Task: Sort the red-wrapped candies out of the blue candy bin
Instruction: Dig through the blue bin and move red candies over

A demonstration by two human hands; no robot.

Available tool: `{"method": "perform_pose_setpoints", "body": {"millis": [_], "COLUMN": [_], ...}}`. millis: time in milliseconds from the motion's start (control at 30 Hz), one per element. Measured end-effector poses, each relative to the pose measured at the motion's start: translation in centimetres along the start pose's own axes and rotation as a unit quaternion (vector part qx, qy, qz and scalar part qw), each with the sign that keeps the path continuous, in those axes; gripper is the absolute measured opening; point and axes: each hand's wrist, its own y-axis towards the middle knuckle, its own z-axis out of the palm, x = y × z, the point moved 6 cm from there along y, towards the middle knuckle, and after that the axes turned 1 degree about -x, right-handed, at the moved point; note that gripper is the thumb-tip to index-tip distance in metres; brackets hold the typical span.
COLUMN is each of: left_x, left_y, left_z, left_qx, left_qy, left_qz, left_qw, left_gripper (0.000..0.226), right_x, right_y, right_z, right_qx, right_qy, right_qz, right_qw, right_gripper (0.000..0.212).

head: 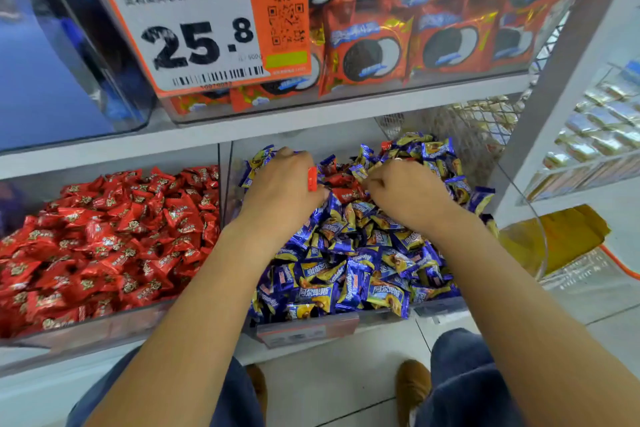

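Both hands are deep in the blue bin (pixel 429 308), a clear-walled box heaped with blue-and-gold candies (pixel 349 274). The left hand (pixel 284 187) sits at the back left of the bin, fingers curled round a red candy (pixel 312 178) whose edge sticks out beside the knuckles. The right hand (pixel 405 191) lies at the back middle of the bin, fingers curled down into the heap; whether it grips anything I cannot tell. More red candies (pixel 346 189) lie between the two hands, mixed into the blue pile at the back of the bin. Left of the bin, just beside it, stands a red bin (pixel 104 326) full of red candies. Above the bin, a shelf holds cookie packs (pixel 374 52) and a price tag (pixel 201 24) reading 25.8.
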Motion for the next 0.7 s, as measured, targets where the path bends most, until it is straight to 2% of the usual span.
{"method": "perform_pose_setpoints", "body": {"millis": [67,133,167,267,333,400,600,700], "left_x": [-0.7,-1.3,-1.6,-2.5,-2.7,-2.8,-3.5,-2.7], "left_y": [0.6,1.3,1.6,2.9,3.7,3.8,2.7,1.7], "left_z": [-0.1,0.1,0.4,1.5,2.9,4.1,4.4,3.8], "left_qx": [-0.012,-0.018,-0.013,0.054,0.127,0.166,0.109,0.11], "left_qy": [-0.005,-0.01,-0.008,-0.006,0.006,0.029,0.06,0.045], "left_qz": [0.007,0.017,0.025,0.039,0.041,0.049,0.095,0.094], "left_qw": [1.0,1.0,1.0,0.998,0.991,0.985,0.988,0.988], "left_gripper": [0.02,0.005,0.008,0.025,0.021,0.014,0.012,0.006], "right_x": [-0.6,-0.5,-0.4,0.1,0.4,0.4,-0.5,-1.4], "right_y": [0.0,0.0,0.1,0.4,0.7,1.0,1.3,1.6], "right_z": [-0.4,-0.7,-0.8,-1.0,-0.5,0.0,0.3,0.3], "right_qx": [0.008,0.01,0.005,-0.007,0.014,0.038,0.095,0.071], "right_qy": [0.004,0.011,0.014,0.028,0.025,0.015,-0.022,-0.093], "right_qz": [0.01,0.001,-0.007,-0.026,-0.042,-0.053,-0.034,0.005], "right_qw": [1.0,1.0,1.0,0.999,0.999,0.998,0.995,0.993], "right_gripper": [0.029,0.024,0.022,0.027,0.03,0.028,0.028,0.019]}}
